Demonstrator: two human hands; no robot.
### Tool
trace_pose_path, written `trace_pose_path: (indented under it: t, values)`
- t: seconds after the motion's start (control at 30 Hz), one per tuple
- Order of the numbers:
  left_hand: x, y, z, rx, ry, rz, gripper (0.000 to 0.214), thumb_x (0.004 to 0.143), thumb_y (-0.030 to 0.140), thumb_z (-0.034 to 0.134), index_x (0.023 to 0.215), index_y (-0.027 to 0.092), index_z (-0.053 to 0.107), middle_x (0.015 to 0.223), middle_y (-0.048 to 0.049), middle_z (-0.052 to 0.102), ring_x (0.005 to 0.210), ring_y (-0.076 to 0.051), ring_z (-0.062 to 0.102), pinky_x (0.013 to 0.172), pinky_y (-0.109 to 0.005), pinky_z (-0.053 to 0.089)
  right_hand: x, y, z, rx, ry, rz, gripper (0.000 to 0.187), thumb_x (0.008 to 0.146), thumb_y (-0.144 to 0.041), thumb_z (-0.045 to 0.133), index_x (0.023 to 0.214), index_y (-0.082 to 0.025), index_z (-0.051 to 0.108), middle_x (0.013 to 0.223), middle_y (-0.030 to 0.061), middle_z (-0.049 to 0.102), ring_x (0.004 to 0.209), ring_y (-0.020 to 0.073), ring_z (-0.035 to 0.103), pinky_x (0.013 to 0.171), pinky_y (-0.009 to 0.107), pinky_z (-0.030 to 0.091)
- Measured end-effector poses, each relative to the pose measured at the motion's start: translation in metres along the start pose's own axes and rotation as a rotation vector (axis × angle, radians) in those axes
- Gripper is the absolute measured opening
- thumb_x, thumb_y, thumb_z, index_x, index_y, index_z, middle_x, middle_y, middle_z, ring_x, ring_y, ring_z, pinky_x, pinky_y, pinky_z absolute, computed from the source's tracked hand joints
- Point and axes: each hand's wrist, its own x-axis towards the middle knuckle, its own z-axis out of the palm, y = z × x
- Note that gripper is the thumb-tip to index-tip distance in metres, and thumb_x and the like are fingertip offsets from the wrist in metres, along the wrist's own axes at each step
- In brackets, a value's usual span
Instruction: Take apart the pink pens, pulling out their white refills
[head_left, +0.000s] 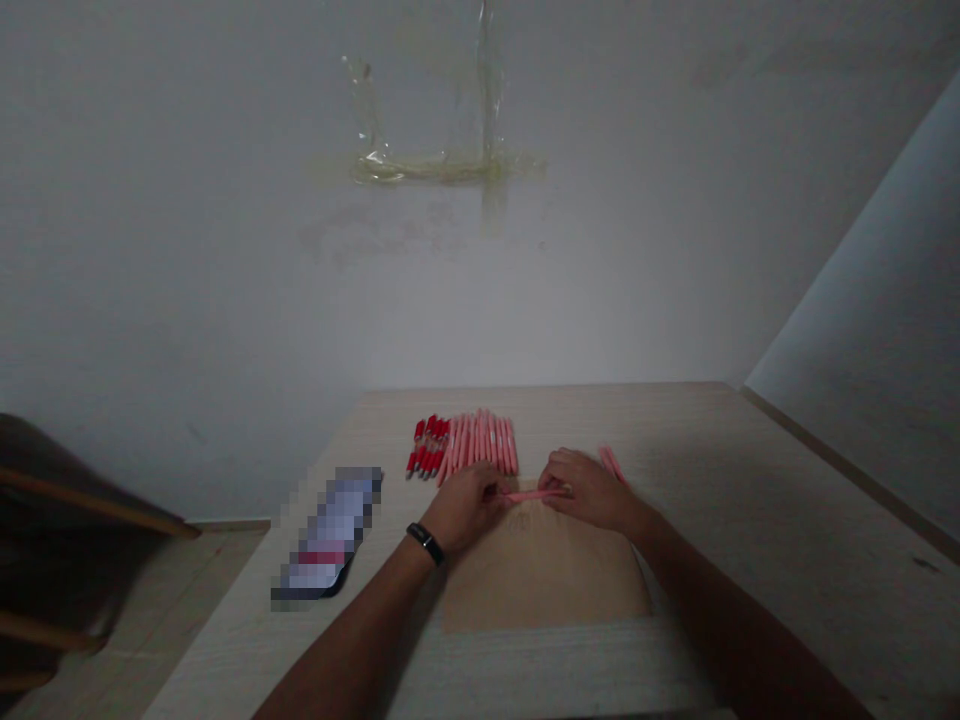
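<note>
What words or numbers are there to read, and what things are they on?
None can be read.
Phone: screen blurred into blocks.
Brown sheet: dark marks near the hands, too faint to tell if they are writing.
Row of pink sticks: pale patches, too small to read.
Held pink stick: no lettering shows.
Black wristband: light spot, too small to read.
</note>
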Motion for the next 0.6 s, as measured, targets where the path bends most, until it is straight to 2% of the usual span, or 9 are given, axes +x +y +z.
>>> trace_pose_path:
  t: [0.23, 0.43, 0.6]
  values:
    - [-0.0009, -0.0013, 0.0002, -0.009, 0.015, -0.007, 0.014, 0.082, 0.031, 0.065, 0.080, 0.017, 0.064, 0.085, -0.0033, 0.063, 0.076, -0.015, 0.054, 0.065, -0.024, 0.035, -0.0004, 0.0014, 0.0007, -0.024, 0.011, -0.005, 0.006, 0.084, -0.020, 0.067, 0.088, -0.019, 0.062, 0.089, 0.0028, 0.061, 0.087, 0.0185, 0.055, 0.077, 0.029, 0.038]
    - [-0.0005, 0.0011, -0.0020, -0.035, 0.016, -0.014, 0.025, 0.085, 0.041, 0.063, 0.080, 0.017, 0.066, 0.086, -0.0033, 0.064, 0.078, -0.015, 0.055, 0.065, -0.024, 0.035, -0.0012, 0.0019, -0.0008, -0.031, 0.002, -0.001, 0.006, 0.085, -0.021, 0.067, 0.089, -0.019, 0.063, 0.089, 0.0030, 0.061, 0.087, 0.0184, 0.055, 0.079, 0.030, 0.039]
    - [-0.0004, 0.0002, -0.0024, -0.046, -0.005, -0.023, 0.022, 0.085, 0.038, 0.064, 0.082, 0.017, 0.067, 0.087, -0.0036, 0.065, 0.079, -0.015, 0.056, 0.066, -0.024, 0.036, -0.0010, 0.0031, -0.0023, -0.043, 0.002, 0.013, 0.008, 0.086, -0.026, 0.067, 0.087, -0.019, 0.063, 0.088, 0.0032, 0.062, 0.086, 0.0187, 0.055, 0.078, 0.030, 0.039]
